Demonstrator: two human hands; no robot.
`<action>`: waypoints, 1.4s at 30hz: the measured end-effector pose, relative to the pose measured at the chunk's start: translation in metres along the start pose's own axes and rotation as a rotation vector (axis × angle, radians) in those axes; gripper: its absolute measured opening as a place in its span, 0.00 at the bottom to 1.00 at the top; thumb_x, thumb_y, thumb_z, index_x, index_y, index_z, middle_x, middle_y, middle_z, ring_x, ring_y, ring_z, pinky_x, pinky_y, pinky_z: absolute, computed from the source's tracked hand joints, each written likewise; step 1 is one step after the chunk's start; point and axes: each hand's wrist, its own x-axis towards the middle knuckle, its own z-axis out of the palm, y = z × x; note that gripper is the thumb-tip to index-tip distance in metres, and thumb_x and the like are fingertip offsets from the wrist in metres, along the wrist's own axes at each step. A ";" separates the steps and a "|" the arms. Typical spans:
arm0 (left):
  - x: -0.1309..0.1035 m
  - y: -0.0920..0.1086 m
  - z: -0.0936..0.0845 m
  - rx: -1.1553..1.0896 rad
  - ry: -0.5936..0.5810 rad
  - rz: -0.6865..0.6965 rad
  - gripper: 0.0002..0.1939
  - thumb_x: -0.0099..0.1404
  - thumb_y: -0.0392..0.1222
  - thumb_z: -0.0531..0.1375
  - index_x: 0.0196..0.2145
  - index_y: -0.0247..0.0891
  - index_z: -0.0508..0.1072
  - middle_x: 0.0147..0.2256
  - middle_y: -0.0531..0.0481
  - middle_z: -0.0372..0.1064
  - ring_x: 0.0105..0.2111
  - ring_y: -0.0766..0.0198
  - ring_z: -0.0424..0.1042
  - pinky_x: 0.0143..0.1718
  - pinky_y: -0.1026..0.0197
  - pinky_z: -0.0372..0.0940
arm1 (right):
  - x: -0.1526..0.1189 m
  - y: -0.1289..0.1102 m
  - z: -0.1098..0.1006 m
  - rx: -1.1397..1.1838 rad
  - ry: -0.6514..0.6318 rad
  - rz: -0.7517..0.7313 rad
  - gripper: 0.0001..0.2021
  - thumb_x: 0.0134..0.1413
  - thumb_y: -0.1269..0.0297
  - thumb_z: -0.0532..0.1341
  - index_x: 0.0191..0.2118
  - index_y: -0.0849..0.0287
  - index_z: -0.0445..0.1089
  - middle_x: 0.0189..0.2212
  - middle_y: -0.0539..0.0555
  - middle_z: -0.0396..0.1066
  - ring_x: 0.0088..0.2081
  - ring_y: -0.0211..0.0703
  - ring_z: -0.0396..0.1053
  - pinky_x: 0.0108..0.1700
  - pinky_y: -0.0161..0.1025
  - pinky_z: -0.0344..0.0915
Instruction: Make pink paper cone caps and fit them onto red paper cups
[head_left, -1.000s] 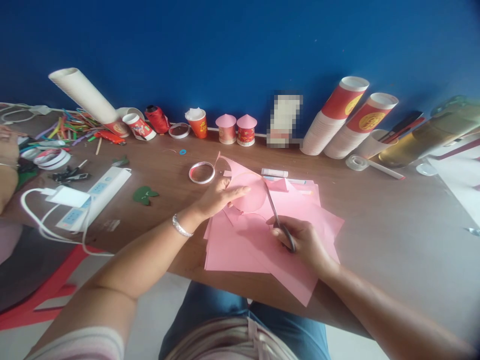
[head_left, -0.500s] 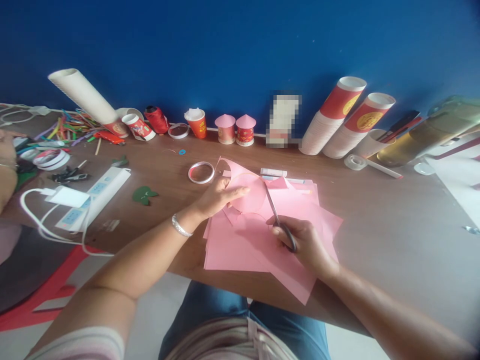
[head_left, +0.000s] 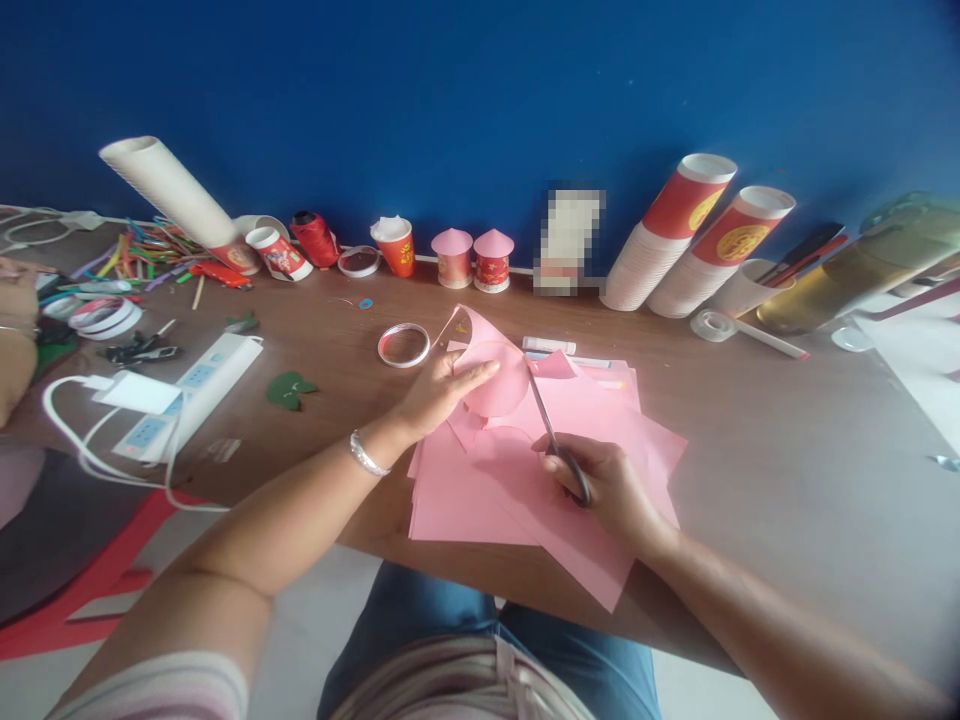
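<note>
My left hand (head_left: 442, 395) pinches a pink paper piece (head_left: 501, 385) with a rounded lower edge, its thumb on top. My right hand (head_left: 600, 480) is closed round the dark handles of the scissors (head_left: 547, 410). The scissor blades point up and away, their tips at the right edge of the held piece. Beneath both hands lie several overlapping pink sheets (head_left: 480, 500) on the brown table (head_left: 750, 430). A folded pink scrap (head_left: 553, 364) rests just right of the blades.
Along the blue wall stand two small cups with pink cone tops (head_left: 493, 262), a red cup (head_left: 395, 247) and tall cup stacks (head_left: 655, 240). A tape ring (head_left: 403, 345), green cutout (head_left: 289, 390) and power strip (head_left: 187, 400) lie left. A person's arm shows at far left.
The held pink piece has turned a little in my left hand, and its rounded lower edge sits slightly higher. The scissors have barely moved.
</note>
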 end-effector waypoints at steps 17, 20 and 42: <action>-0.001 -0.001 -0.002 0.016 -0.107 0.056 0.25 0.68 0.56 0.65 0.23 0.36 0.64 0.23 0.55 0.52 0.25 0.70 0.51 0.26 0.63 0.47 | -0.002 -0.002 0.000 -0.022 0.006 -0.004 0.23 0.61 0.41 0.59 0.34 0.60 0.73 0.20 0.46 0.60 0.23 0.34 0.57 0.25 0.34 0.61; 0.000 -0.003 -0.003 0.033 -0.090 0.041 0.27 0.67 0.57 0.65 0.22 0.37 0.59 0.23 0.56 0.47 0.24 0.71 0.49 0.26 0.63 0.45 | -0.002 -0.005 -0.002 -0.037 -0.004 -0.018 0.22 0.62 0.43 0.58 0.33 0.60 0.73 0.20 0.47 0.61 0.23 0.35 0.58 0.26 0.34 0.61; 0.001 -0.001 -0.008 0.089 -0.126 -0.055 0.27 0.63 0.57 0.67 0.22 0.38 0.58 0.22 0.57 0.48 0.22 0.71 0.50 0.24 0.63 0.43 | -0.002 -0.003 -0.001 -0.006 -0.021 -0.021 0.21 0.61 0.44 0.60 0.33 0.60 0.72 0.19 0.45 0.57 0.23 0.33 0.53 0.25 0.33 0.56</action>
